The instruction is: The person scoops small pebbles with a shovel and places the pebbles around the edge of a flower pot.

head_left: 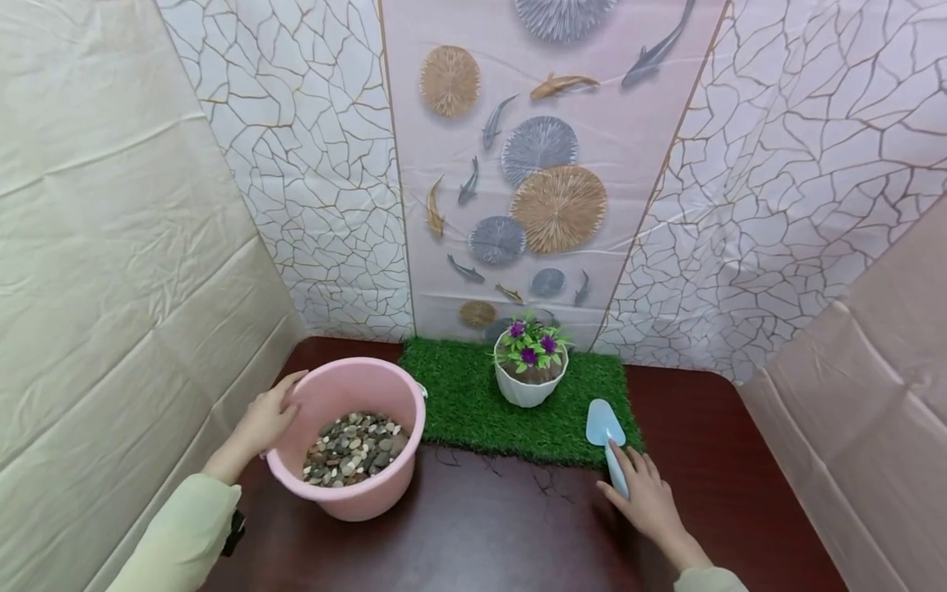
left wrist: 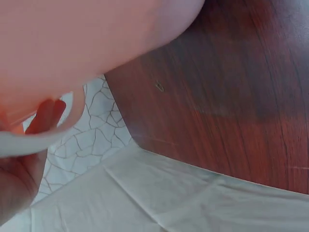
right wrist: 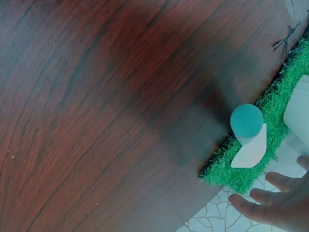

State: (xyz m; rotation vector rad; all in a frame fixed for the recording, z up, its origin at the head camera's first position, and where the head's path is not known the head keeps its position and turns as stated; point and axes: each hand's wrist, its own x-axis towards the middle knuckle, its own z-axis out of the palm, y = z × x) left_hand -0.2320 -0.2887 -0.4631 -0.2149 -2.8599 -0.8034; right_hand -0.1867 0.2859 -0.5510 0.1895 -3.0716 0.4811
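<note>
A pink bucket [head_left: 370, 497] with pebbles [head_left: 355, 450] in its bottom stands on the left of the table. My left hand [head_left: 268, 419] grips its left rim, fingers over the edge; in the left wrist view the hand [left wrist: 26, 164] is partly hidden behind the white handle [left wrist: 34, 143]. On the right, a light-blue trowel [head_left: 604, 423] lies with its blade over the green turf mat [head_left: 473, 419] and its handle towards me. My right hand [head_left: 645, 497] is over the handle with fingers spread. In the right wrist view these fingers [right wrist: 256, 205] appear apart from the trowel [right wrist: 251, 150].
A white ribbed pot [head_left: 527, 390] of purple flowers [head_left: 528, 356] stands on the mat at the back of the dark wooden table [head_left: 503, 526]. Patterned cloth [head_left: 333, 205] hangs right behind the table. Pale fabric walls [head_left: 111, 271] close in both sides.
</note>
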